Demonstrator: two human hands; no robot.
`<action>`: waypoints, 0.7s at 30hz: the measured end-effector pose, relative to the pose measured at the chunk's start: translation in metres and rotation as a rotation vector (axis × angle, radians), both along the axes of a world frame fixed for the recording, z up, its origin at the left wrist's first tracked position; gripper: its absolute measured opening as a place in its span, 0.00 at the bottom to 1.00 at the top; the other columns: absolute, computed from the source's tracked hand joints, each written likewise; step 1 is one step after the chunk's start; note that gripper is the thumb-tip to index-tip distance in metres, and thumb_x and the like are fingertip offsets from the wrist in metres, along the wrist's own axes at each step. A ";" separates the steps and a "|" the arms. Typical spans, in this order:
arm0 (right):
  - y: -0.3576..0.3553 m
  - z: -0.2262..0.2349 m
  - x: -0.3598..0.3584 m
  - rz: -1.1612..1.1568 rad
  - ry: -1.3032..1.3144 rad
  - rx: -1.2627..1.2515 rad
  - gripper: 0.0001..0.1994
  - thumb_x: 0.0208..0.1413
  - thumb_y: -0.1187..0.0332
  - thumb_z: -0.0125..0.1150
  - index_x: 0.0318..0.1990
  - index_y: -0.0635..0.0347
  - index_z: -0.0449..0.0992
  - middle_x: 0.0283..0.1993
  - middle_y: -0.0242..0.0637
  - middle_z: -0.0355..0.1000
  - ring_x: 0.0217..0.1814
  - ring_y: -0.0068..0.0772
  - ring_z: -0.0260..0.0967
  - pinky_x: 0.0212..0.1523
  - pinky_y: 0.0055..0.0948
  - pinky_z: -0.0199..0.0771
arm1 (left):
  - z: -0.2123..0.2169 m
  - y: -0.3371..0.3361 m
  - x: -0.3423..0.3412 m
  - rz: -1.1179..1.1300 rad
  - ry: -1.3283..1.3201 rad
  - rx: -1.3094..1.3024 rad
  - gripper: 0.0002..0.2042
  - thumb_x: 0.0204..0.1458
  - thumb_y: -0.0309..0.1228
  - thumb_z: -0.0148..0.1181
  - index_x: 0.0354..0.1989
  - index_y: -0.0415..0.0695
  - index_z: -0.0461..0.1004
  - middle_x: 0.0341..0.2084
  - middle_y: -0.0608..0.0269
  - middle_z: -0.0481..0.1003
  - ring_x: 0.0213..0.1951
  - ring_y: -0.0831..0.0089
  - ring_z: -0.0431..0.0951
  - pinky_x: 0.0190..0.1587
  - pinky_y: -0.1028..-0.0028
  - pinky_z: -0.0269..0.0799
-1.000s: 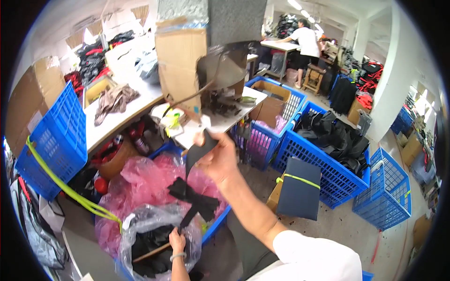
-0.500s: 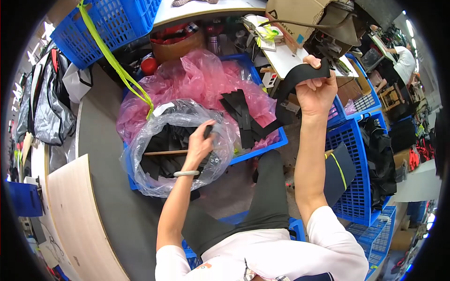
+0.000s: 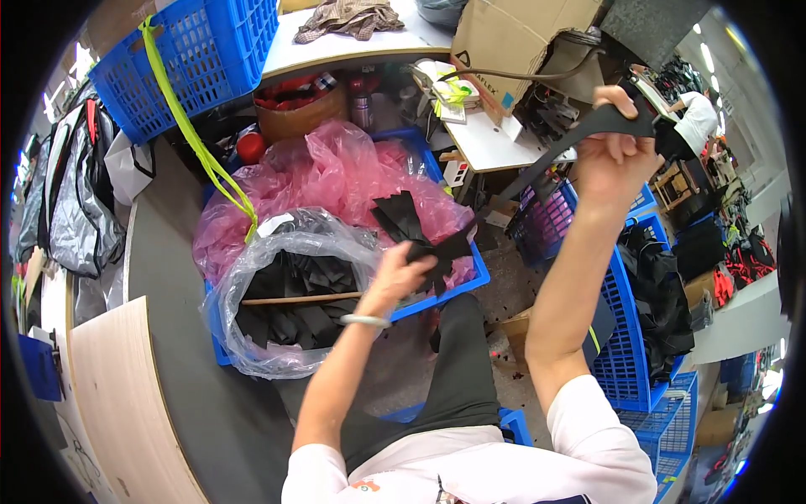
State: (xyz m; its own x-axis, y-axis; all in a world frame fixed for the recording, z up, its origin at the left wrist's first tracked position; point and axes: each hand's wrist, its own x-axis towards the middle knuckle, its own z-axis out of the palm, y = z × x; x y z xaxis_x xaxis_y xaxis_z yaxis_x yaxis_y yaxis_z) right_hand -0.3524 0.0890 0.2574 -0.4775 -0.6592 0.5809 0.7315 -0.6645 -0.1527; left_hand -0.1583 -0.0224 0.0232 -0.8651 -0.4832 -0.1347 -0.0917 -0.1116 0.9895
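Observation:
My right hand (image 3: 617, 155) is raised at the right, closed round a wide black strap (image 3: 579, 133). From it the strap runs down to the left toward several black strips (image 3: 400, 217) lying on the pink plastic bag (image 3: 336, 164). My left hand (image 3: 401, 275) is at the near end of these strips, fingers curled on black strip material; blur hides the exact grip. Beside it stands an open clear plastic bag (image 3: 243, 349) with more black strips (image 3: 290, 323) inside and a thin wooden stick (image 3: 302, 299) across it.
Both bags sit in a blue crate (image 3: 441, 294) before my knees. Another blue crate (image 3: 189, 71) with a yellow-green strap (image 3: 180, 113) stands upper left. A white table (image 3: 491, 147) and cardboard box (image 3: 504, 42) are ahead; a blue basket (image 3: 621, 361) with black material stands right.
My left hand has moved right from above the clear bag to the black strips on the pink bag. My right hand has gone further right, drawing the strap straighter.

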 end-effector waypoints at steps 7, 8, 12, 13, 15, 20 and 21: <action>0.104 -0.012 -0.066 -0.480 -0.025 0.013 0.07 0.47 0.71 0.49 0.26 0.67 0.65 0.22 0.41 0.65 0.14 0.26 0.56 0.17 0.16 0.60 | -0.007 -0.122 0.119 0.116 -0.467 -0.961 0.11 0.42 0.30 0.59 0.34 0.39 0.74 0.27 0.46 0.75 0.35 0.46 0.74 0.38 0.56 0.68; 0.084 -0.027 -0.051 -0.627 -0.004 0.354 0.07 0.47 0.70 0.50 0.27 0.67 0.67 0.24 0.42 0.68 0.14 0.26 0.59 0.18 0.18 0.63 | -0.018 -0.124 0.141 0.121 -0.610 -0.972 0.11 0.42 0.30 0.59 0.34 0.40 0.75 0.27 0.47 0.75 0.36 0.47 0.74 0.39 0.56 0.68; 0.021 -0.076 0.025 -0.445 0.395 1.037 0.10 0.50 0.68 0.55 0.30 0.69 0.73 0.27 0.41 0.72 0.21 0.29 0.69 0.26 0.41 0.79 | -0.059 -0.114 0.151 0.326 -0.391 -1.050 0.11 0.44 0.28 0.59 0.37 0.39 0.75 0.29 0.49 0.75 0.33 0.49 0.75 0.39 0.59 0.70; 0.011 -0.089 0.041 -0.256 0.476 1.003 0.11 0.53 0.68 0.53 0.32 0.71 0.73 0.27 0.41 0.71 0.22 0.30 0.70 0.30 0.42 0.79 | -0.052 -0.104 0.136 0.345 -0.338 -0.699 0.13 0.46 0.29 0.60 0.41 0.40 0.74 0.26 0.55 0.76 0.26 0.59 0.76 0.30 0.67 0.71; 0.007 -0.116 0.053 -0.082 0.554 0.924 0.09 0.55 0.71 0.52 0.34 0.71 0.72 0.29 0.40 0.72 0.27 0.29 0.73 0.40 0.41 0.78 | 0.018 -0.047 0.098 0.311 0.013 0.059 0.14 0.49 0.31 0.60 0.42 0.37 0.73 0.22 0.66 0.74 0.15 0.83 0.67 0.14 0.83 0.59; 0.000 -0.125 0.108 -0.170 0.715 1.038 0.06 0.48 0.77 0.61 0.34 0.68 0.72 0.28 0.35 0.71 0.24 0.23 0.71 0.31 0.22 0.74 | 0.091 0.014 0.075 0.263 0.261 0.121 0.15 0.49 0.27 0.61 0.44 0.36 0.73 0.17 0.71 0.69 0.15 0.87 0.64 0.17 0.84 0.58; -0.003 -0.127 0.116 -0.170 0.754 1.039 0.06 0.48 0.76 0.61 0.33 0.67 0.72 0.28 0.34 0.71 0.22 0.22 0.70 0.29 0.21 0.73 | 0.094 0.018 0.076 0.285 0.280 0.076 0.14 0.49 0.27 0.61 0.44 0.36 0.73 0.17 0.71 0.69 0.15 0.88 0.64 0.17 0.85 0.58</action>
